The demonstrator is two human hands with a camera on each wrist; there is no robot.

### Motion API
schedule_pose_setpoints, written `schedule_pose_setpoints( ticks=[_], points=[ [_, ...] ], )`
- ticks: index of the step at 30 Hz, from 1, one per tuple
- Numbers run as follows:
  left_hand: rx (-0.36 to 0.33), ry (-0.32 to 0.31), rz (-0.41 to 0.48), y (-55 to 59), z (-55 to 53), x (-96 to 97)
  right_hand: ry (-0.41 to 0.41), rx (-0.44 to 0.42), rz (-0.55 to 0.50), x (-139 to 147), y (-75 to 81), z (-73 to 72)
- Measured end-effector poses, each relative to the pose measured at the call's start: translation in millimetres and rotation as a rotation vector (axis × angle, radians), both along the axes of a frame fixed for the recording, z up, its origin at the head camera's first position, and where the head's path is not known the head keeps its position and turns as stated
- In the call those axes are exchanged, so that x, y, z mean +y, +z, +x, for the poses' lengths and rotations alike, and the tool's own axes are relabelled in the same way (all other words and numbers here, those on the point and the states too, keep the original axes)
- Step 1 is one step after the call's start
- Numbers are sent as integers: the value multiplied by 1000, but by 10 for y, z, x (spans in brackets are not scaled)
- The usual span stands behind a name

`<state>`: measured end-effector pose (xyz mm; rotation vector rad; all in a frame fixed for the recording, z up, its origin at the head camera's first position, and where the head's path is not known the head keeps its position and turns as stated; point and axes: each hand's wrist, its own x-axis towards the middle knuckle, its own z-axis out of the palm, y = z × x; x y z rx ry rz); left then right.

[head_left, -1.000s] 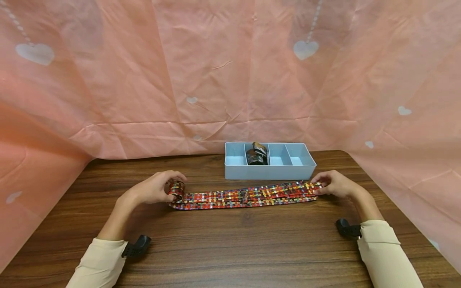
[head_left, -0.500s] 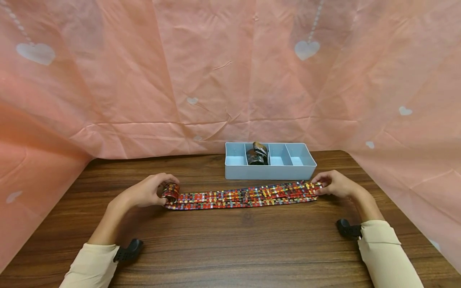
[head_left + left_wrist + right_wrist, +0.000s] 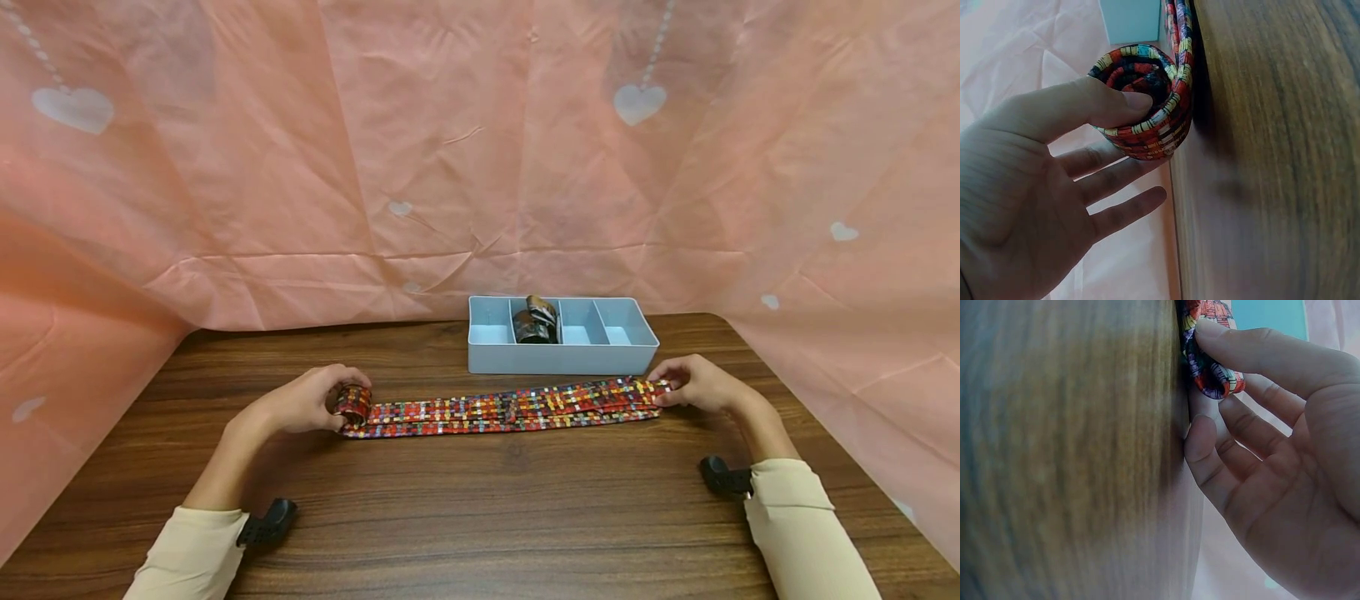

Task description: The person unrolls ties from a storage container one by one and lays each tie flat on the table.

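A multicoloured, brick-patterned necktie (image 3: 465, 418) stretches across the table, folded lengthwise into layers. Its left end is wound into a roll (image 3: 1166, 134). My left hand (image 3: 303, 402) grips that roll; the left wrist view has the thumb at the coil's open side and fingers behind it, with the little finger free. At the other end, my right hand (image 3: 701, 385) pinches the folded edge between thumb and fingers. A loop of the fold (image 3: 1213, 387) shows just under the thumb in the right wrist view, where the fingers come close to the tabletop.
Behind the necktie stands a light blue divided box (image 3: 562, 360). A dark, glossy rolled strip (image 3: 534, 323) sits in its second compartment from the left. A pink curtain (image 3: 435, 167) with hearts hangs around the wooden table (image 3: 510, 517).
My left hand has shifted left with the rolled end, and the roll now tilts a little. The right hand stays in place at its end of the necktie.
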<state>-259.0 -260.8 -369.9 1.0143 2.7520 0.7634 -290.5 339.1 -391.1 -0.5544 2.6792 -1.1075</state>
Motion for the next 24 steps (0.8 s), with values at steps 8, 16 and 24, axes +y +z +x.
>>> schedule_pose_setpoints(
  ticks=[8,16,24],
  points=[
    [-13,11,-12,-45,-8,54,-4,0,4,0,-11,-10],
    [-4,30,-13,-83,-30,84,0,0,-6,3,-13,-11],
    [-1,34,24,-46,-15,50,1,-5,-12,2,-9,-7]
  ],
)
